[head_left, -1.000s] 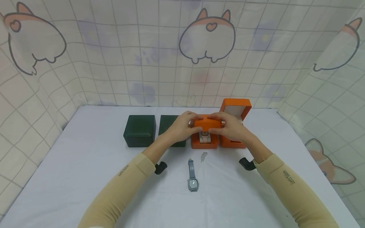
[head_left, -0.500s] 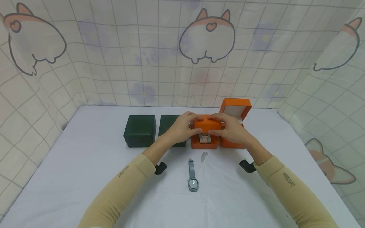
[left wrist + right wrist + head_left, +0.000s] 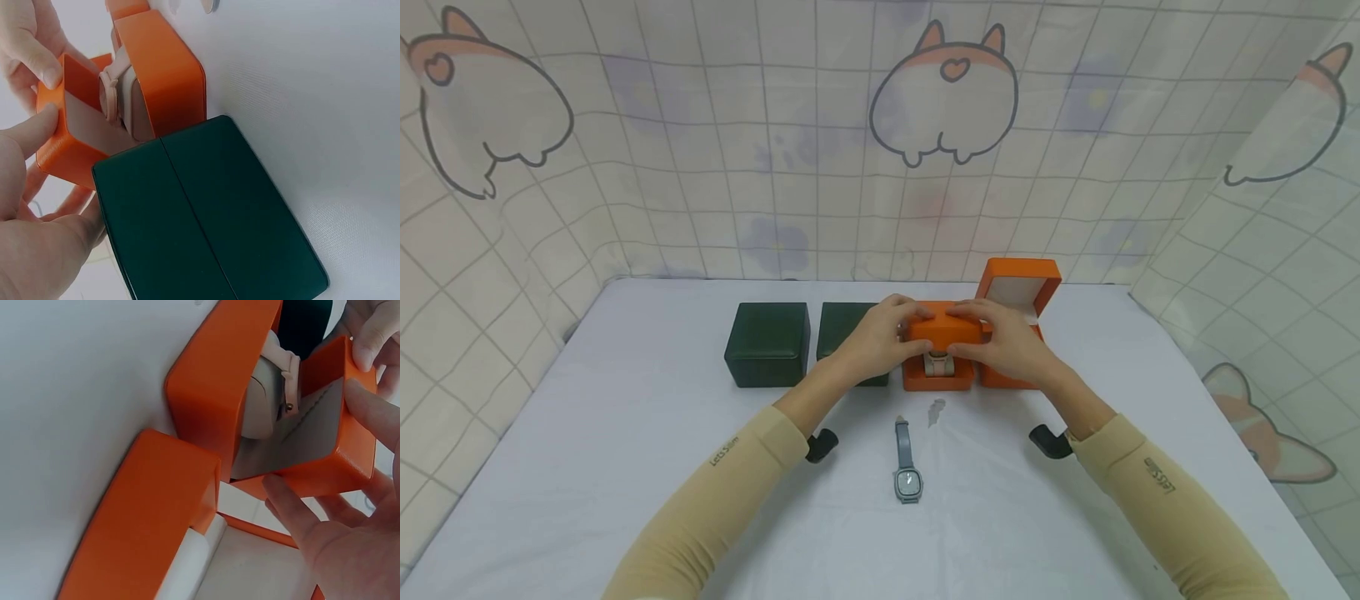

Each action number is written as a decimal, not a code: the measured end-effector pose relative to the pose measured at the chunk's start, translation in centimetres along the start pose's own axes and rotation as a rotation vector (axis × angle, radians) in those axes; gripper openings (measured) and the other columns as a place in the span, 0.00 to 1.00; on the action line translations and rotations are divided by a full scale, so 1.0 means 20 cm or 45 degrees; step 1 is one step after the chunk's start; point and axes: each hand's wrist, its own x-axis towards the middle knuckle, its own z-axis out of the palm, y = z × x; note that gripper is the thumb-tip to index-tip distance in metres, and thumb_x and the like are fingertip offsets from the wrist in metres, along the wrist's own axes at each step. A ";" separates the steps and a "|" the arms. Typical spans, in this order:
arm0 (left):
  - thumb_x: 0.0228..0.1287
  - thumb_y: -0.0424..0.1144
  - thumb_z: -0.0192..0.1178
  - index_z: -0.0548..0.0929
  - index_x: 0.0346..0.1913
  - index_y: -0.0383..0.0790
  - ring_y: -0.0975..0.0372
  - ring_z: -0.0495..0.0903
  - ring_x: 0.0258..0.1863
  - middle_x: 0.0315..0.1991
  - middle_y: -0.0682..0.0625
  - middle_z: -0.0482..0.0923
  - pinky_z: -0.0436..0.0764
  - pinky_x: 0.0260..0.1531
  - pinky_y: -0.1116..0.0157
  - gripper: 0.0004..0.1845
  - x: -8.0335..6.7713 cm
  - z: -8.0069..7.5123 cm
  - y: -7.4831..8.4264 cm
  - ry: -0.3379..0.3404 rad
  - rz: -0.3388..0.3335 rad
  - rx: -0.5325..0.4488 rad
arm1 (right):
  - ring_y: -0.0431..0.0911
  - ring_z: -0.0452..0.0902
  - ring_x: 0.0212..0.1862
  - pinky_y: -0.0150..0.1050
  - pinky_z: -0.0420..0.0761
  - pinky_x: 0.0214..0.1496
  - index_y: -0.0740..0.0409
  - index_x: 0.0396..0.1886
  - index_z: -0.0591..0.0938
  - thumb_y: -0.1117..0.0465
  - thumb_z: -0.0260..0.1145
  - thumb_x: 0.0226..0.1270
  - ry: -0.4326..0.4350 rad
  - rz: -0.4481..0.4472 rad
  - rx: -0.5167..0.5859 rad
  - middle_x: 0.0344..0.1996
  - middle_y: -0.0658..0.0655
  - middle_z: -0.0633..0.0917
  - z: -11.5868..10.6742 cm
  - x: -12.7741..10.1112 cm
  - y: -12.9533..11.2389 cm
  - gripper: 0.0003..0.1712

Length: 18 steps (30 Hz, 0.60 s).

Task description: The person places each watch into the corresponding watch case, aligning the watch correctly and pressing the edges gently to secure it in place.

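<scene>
My left hand (image 3: 880, 337) and right hand (image 3: 1009, 340) grip the orange watch box lid (image 3: 942, 330) from its two sides, thumbs on the front edge and fingers over the top. The lid stands part-way down over its base (image 3: 938, 384). Inside, a watch with a pale pink strap (image 3: 290, 381) wraps a light cushion (image 3: 261, 415); the dial is hidden under the lid in the head view. Between this box and me, a blue-grey watch (image 3: 907, 477) lies stretched out on the white cloth.
Two closed dark green boxes (image 3: 767, 342) stand on the left, the nearer one (image 3: 194, 212) right beside the orange box. On the right, a second orange box (image 3: 1019, 268) has its lid raised. A small grey patch (image 3: 936, 412) shows on the cloth.
The lid has tipped slightly further down and forward between both hands, covering more of the watch inside. The blue-grey watch and the other boxes have stayed put.
</scene>
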 end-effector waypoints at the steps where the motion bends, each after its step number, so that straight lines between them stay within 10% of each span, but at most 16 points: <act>1: 0.71 0.43 0.68 0.79 0.65 0.43 0.55 0.75 0.50 0.64 0.45 0.71 0.80 0.53 0.62 0.23 0.00 0.00 0.00 -0.001 0.001 0.000 | 0.57 0.74 0.64 0.57 0.75 0.66 0.54 0.70 0.77 0.53 0.76 0.66 0.005 -0.005 -0.002 0.68 0.58 0.76 0.00 0.00 0.00 0.34; 18: 0.68 0.41 0.71 0.81 0.62 0.42 0.53 0.76 0.54 0.64 0.44 0.71 0.80 0.57 0.60 0.22 -0.02 0.00 0.04 -0.004 0.005 0.046 | 0.58 0.70 0.68 0.59 0.72 0.68 0.57 0.68 0.79 0.55 0.78 0.64 0.081 -0.055 -0.018 0.68 0.60 0.76 0.04 -0.02 0.03 0.34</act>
